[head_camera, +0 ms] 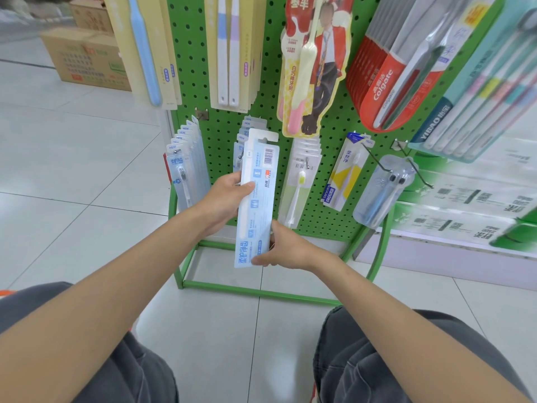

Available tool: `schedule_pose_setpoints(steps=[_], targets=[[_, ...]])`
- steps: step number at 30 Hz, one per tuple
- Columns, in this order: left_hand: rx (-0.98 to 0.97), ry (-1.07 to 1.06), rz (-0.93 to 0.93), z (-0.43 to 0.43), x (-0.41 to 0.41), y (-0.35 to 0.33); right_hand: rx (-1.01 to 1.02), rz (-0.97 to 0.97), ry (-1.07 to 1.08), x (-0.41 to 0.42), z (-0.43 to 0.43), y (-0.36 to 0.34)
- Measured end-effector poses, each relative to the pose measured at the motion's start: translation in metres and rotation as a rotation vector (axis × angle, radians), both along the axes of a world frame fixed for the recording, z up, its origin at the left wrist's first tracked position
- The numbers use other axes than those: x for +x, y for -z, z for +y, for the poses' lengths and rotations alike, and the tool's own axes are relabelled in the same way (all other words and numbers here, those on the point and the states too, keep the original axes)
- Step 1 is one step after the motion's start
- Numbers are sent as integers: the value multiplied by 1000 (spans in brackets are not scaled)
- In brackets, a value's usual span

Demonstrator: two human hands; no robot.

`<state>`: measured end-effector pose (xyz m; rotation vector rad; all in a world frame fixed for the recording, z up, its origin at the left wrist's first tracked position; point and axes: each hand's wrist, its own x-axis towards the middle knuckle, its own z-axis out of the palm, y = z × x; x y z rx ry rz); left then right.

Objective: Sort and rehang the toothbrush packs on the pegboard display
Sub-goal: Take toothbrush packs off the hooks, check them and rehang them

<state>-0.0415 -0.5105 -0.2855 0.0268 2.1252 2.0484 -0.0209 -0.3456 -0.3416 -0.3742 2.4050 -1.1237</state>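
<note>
The left hand (228,199) gripped the pale blue toothbrush pack (261,205) at its left edge, near the middle. Its thumb lay across the face of the card and the other fingers were curled behind it. The right hand (287,248) held the lower end of the same pack, with the thumb on the right edge and the fingertips (257,260) under the bottom corner. Both hands were therefore closed around the pack.

The pack stood nearly upright, with its barcode side toward the camera, in front of the lower row of the green pegboard (200,68). Its top, with the hanging hole, was just in front of a row of similar packs (250,125) on a hook. I cannot tell if it touched them. More packs of this kind (186,158) hung to the left.
</note>
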Motion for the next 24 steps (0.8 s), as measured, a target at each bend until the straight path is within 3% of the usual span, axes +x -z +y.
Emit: schedule_pose_setpoints(steps=[7, 12, 19, 24], targets=[[29, -17, -24, 2, 2, -2, -66, 5, 37, -9, 4, -8], [-9, -21, -55, 8, 5, 2, -148, 147, 195, -16, 10, -30], [-30, 201, -191, 8, 3, 11, -379, 248, 402, -18, 17, -52], [-36, 214, -202, 11, 7, 8, -384, 227, 412, -19, 16, -51]])
